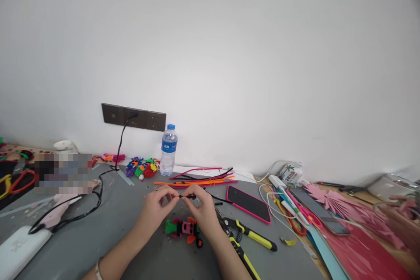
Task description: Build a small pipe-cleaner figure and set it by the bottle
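Observation:
My left hand and my right hand meet above the grey mat, fingertips pinched on a thin black pipe cleaner. Its free end runs out to the right, past my right hand. Just below my hands lies a small figure of pipe cleaners in green, pink, orange and black. Beside my right forearm rests a pair of pliers with yellow and black handles, partly covered by the arm. Loose pipe cleaners in orange, red and black lie beyond my hands.
A water bottle stands by the wall, with colourful pipe-cleaner figures beside it. To the right are a pink-cased phone, cables and red paper. Another person's hand shows at the right edge. A glue gun lies left.

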The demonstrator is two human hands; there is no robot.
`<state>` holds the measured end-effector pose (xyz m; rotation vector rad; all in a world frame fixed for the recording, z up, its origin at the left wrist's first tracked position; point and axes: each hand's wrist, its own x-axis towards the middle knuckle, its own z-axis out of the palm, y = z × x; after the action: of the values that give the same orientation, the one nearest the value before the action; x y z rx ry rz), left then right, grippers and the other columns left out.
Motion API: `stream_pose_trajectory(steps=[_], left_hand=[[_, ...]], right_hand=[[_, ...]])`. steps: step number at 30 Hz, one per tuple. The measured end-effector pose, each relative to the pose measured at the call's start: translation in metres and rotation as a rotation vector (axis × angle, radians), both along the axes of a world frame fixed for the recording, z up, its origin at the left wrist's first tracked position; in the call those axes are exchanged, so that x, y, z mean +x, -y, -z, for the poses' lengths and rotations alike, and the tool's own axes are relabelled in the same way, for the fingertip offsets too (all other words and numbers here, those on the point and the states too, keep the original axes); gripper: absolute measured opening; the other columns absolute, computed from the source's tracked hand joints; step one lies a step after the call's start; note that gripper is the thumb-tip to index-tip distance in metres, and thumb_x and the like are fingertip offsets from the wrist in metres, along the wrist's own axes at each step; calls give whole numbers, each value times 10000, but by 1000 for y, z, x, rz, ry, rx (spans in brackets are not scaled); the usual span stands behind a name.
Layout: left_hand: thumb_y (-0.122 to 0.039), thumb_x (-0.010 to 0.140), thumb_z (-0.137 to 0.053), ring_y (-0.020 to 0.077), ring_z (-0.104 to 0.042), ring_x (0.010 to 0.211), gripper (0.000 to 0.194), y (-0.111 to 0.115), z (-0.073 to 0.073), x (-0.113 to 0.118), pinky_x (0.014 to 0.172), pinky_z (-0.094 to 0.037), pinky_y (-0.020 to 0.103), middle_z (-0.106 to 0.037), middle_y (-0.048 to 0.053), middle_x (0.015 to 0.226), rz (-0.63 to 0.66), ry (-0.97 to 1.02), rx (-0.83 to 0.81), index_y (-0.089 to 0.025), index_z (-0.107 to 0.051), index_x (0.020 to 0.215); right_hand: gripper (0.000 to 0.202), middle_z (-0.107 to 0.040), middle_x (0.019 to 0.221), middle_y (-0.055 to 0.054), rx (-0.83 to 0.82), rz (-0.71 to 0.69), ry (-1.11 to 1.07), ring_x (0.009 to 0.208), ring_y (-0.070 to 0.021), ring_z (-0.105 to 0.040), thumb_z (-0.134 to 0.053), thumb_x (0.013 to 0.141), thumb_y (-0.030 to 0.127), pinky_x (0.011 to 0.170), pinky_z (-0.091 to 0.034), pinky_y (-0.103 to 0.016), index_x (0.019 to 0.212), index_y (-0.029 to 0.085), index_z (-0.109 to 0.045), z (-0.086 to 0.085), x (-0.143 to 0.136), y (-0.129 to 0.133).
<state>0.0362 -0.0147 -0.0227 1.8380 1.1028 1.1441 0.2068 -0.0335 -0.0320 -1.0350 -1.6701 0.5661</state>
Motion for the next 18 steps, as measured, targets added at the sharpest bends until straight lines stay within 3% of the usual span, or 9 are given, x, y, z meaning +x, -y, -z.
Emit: stream_pose_trajectory(steps=[4,8,12,18], left_hand=[[-323,756,-609,167,-569,633,124,-2,0,-1,536,-423,237,-659,26,752,-36,64,-15,-215,-669,744],[-340,763,-635,178,-580,682,151,-3,1,-3,626,-473,266,-660,37,793,1,129,-53,-214,-692,824],[-389,715,-693,206,-599,781,237,-3,1,-2,729,-503,305,-667,42,817,36,289,-240,-197,-691,853],[-423,644,-769,196,-595,793,285,-1,-3,2,709,-488,281,-661,35,803,90,476,-470,-187,-696,787]], right_hand=[[77,-647,788,-41,15,22,-9,726,-185,-570,-593,829,177,639,-423,-282,826,215,-660,1,1,-2],[73,-609,712,-20,-7,48,17,661,-171,-528,-597,807,175,614,-401,-277,757,211,-635,1,0,-1],[88,-588,692,-4,-48,37,13,648,-161,-505,-567,789,146,610,-395,-265,746,207,-614,0,-6,3],[83,-562,682,3,-88,9,-16,642,-154,-497,-555,794,148,612,-393,-257,740,205,-581,-1,-11,6]])
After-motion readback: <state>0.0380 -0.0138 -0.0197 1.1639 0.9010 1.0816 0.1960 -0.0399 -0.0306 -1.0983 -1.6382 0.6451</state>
